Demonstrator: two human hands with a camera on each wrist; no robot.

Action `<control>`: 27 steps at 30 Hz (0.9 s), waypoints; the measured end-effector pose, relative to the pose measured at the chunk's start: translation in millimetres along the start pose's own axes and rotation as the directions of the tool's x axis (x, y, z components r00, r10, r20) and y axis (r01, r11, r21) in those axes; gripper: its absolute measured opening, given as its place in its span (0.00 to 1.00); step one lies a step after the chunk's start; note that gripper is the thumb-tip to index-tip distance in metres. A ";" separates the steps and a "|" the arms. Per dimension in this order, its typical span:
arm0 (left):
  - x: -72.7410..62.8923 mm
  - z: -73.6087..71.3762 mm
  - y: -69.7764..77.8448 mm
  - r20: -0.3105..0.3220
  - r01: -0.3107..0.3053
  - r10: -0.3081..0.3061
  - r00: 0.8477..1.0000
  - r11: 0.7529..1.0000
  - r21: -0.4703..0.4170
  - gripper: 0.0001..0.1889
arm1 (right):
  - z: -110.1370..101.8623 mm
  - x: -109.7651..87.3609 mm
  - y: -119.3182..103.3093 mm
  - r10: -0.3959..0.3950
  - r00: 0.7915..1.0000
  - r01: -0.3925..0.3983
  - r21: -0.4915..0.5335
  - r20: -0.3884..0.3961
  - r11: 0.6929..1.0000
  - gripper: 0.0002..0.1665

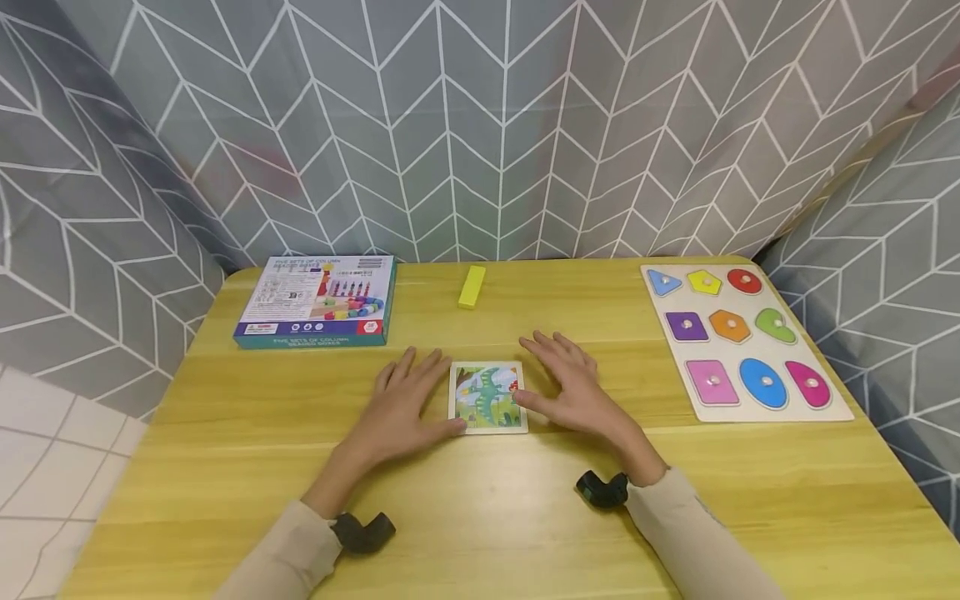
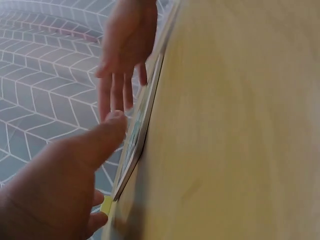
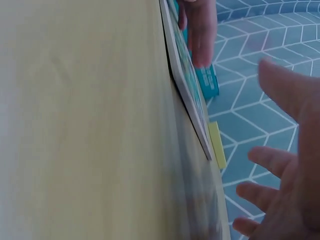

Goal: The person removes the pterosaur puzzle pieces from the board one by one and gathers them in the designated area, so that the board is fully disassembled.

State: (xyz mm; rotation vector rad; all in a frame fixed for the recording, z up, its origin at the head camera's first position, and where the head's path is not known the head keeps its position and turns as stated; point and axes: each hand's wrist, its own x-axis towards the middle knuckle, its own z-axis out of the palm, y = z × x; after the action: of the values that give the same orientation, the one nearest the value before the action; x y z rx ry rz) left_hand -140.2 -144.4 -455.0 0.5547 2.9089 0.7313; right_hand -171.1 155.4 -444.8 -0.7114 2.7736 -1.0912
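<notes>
A small square picture puzzle [image 1: 488,408] with a green winged dinosaur and a pale border lies flat on the table between the two hands. My left hand [image 1: 405,411] is spread at its left side, the thumb at the puzzle's lower left corner; whether it touches, I cannot tell. On the other side my right hand [image 1: 573,389] is spread with its thumb over the puzzle's right edge. In the right wrist view the fingers of the right hand [image 3: 280,175] stand apart with nothing between them. The left wrist view shows the left hand [image 2: 65,180] beside the puzzle's thin edge [image 2: 137,140].
A yellow block [image 1: 472,287] lies behind the puzzle. At the back left is a boxed bead set [image 1: 318,302]. A white board [image 1: 678,375] with several colourful knobbed shapes lies at the right. Patterned grey curtains [image 1: 480,125] hang behind the wooden table [image 1: 480,517].
</notes>
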 end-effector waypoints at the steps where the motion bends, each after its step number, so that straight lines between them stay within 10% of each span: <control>1: 0.7 1.5 0.1 -0.003 -0.006 0.006 1.000 1.000 0.003 0.52 | 0.9 0.7 -0.9 -0.008 1.000 0.008 -0.002 0.016 1.000 0.49; 27: 0.9 12.1 -3.0 -0.046 -0.066 0.070 0.997 0.994 0.084 0.46 | 12.7 4.1 -0.6 -0.058 0.993 0.071 -0.119 0.104 0.990 0.58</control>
State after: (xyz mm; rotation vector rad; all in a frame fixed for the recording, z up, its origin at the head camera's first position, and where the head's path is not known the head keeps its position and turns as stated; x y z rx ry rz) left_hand -139.9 -141.3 -467.1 0.6558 2.9898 0.6440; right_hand -171.5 145.2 -453.4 -0.8503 2.7677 -0.8748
